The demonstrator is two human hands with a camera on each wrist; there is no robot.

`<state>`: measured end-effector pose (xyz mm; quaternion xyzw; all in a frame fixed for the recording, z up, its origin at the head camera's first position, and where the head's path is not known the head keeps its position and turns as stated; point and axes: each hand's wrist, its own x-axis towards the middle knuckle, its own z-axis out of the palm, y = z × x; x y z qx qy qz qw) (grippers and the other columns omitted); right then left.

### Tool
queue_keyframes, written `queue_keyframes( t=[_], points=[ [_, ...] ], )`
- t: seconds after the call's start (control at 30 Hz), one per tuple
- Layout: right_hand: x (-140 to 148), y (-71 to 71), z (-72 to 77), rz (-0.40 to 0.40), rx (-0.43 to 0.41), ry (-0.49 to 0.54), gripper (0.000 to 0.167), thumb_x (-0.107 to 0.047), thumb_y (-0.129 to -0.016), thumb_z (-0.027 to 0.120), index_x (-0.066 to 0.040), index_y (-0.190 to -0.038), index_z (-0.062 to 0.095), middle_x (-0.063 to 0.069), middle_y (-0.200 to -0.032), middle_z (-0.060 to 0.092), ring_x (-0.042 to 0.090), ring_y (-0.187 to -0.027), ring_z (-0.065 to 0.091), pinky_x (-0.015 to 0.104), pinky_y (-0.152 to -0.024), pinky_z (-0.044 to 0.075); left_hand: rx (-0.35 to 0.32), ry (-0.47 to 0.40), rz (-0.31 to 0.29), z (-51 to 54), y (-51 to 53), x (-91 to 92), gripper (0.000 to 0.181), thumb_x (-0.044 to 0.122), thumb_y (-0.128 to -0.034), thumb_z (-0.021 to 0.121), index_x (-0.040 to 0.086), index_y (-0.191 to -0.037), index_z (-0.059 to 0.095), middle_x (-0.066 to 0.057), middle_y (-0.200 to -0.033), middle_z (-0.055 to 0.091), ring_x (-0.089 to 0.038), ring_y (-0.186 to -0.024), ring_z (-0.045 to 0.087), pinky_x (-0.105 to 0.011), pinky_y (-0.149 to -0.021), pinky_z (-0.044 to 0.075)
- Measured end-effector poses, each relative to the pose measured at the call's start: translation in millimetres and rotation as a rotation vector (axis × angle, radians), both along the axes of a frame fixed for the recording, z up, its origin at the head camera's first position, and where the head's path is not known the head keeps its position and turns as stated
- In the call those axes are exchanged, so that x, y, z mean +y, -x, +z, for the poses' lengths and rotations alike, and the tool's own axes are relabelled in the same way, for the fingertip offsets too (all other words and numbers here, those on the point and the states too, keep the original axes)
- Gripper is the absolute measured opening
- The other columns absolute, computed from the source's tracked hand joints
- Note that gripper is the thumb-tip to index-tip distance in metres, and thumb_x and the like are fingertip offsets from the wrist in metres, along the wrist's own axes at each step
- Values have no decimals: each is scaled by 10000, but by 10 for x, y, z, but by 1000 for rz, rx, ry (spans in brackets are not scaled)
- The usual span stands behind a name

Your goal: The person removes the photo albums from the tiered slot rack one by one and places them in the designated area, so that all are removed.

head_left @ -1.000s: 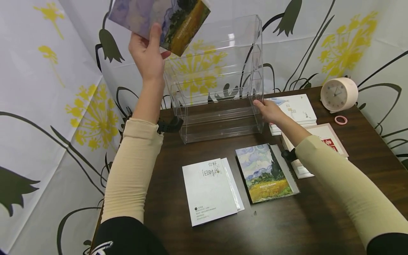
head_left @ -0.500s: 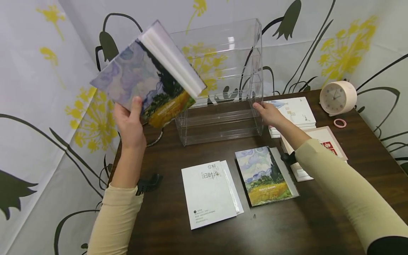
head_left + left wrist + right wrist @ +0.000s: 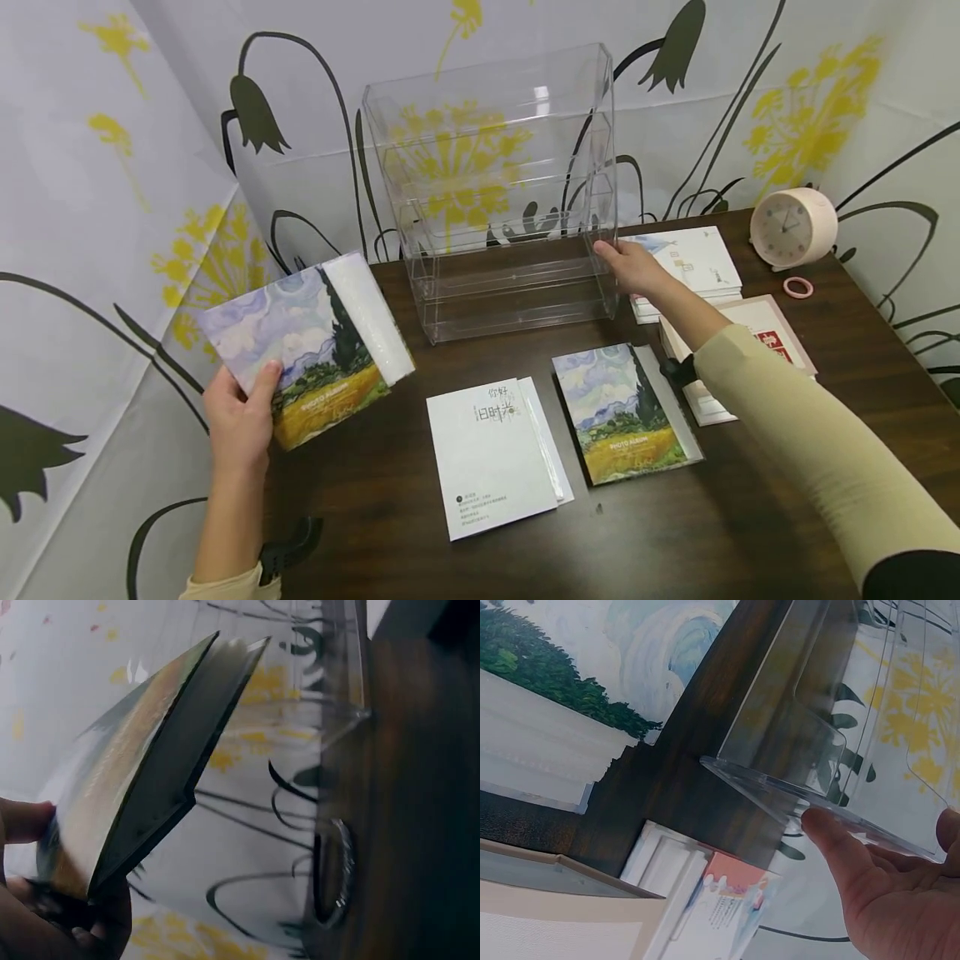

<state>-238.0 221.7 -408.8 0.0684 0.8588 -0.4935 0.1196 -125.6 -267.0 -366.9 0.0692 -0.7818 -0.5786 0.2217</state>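
My left hand (image 3: 240, 425) holds a photo album (image 3: 300, 346) by its left side, thumb across the painted front cover. The album is raised at the left and tilted, its white page edges facing right. In the left wrist view the album (image 3: 142, 772) shows its spine and partly parted covers. My right hand (image 3: 637, 271) grips the right side of a clear acrylic tiered rack (image 3: 517, 287), which stands upright near the back of the table. Up close in the right wrist view, the thumb of my right hand (image 3: 885, 892) lies against the rack's side panel (image 3: 810, 787); some fingers are hidden.
Another photo album (image 3: 626, 417) lies on the dark wooden table (image 3: 637, 542), beside white booklets (image 3: 495, 458). At the right are a stack of white books (image 3: 693, 258), a cream book with a red label (image 3: 765, 329), a round clock (image 3: 793, 227) and a pink ring (image 3: 798, 287).
My left hand has lowered the album from above the rack down to the left, turning it more level. The right hand and the rack have stayed in place.
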Motion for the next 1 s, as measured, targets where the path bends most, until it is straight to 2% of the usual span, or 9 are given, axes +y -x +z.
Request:
queue_keyframes(
  t=[0.1,0.2,0.27,0.4,0.6,0.7,0.77,0.83,1.0],
  points=[
    [4,4,11,2,13,-6,665,-456,-1060,321,120,-1373,435,332,-1217,517,483,-1125,554,515,-928,486,-165,15,61,-97,-120,-173,94,79,-922,674,162,-957,644,130,-787,630,-41,-700,532,-151,-609,414],
    [7,-2,20,-4,12,-13,658,-457,-1060,320,114,-1364,443,324,-1176,519,474,-1105,553,511,-916,489,-350,18,75,-218,-213,-318,73,158,-937,675,116,-971,626,147,-734,610,-29,-657,527,-164,-572,414],
    [11,-14,17,-7,3,-19,650,-449,-1062,321,116,-1357,448,319,-1176,522,463,-1098,551,507,-911,490,-462,36,56,-312,-268,-406,160,212,-948,665,67,-992,612,141,-698,597,-31,-625,528,-190,-555,425],
    [18,-23,-5,-6,-4,-17,647,-440,-1065,317,130,-1342,451,331,-1204,522,462,-1100,549,499,-915,490,-623,113,-49,-506,-352,-548,319,302,-971,630,-5,-1049,591,118,-688,601,-57,-624,555,-242,-584,448],
    [9,-3,-13,0,19,-5,649,-451,-1061,329,116,-1347,461,292,-1135,548,445,-1063,579,495,-904,502,-765,133,-184,-698,-390,-618,396,342,-982,606,-37,-1097,589,73,-713,624,-96,-648,579,-274,-637,456],
    [13,1,-20,3,36,-23,594,-427,-1065,341,113,-1251,507,213,-936,552,353,-847,606,450,-813,530,-831,169,-276,-751,-382,-609,469,362,-996,579,-69,-1176,544,32,-767,636,-132,-680,592,-301,-654,466],
    [18,1,-26,5,43,-29,570,-418,-1066,342,107,-1206,514,177,-887,533,289,-769,582,428,-776,534,-862,194,-326,-783,-374,-600,510,377,-998,571,-80,-1219,523,1,-803,647,-154,-706,602,-318,-675,471],
    [21,0,-29,10,46,-29,568,-414,-1068,337,108,-1211,508,203,-925,538,287,-772,577,429,-785,539,-881,224,-352,-809,-367,-591,542,402,-995,568,-80,-1236,517,-27,-839,656,-175,-738,607,-342,-702,470],
    [10,0,-35,10,28,-5,625,-426,-1068,323,116,-1350,454,308,-1192,516,419,-1021,576,500,-901,508,-898,341,-334,-843,-375,-573,627,502,-960,579,-75,-1204,558,-82,-938,658,-221,-868,576,-429,-803,433]
  ],
)
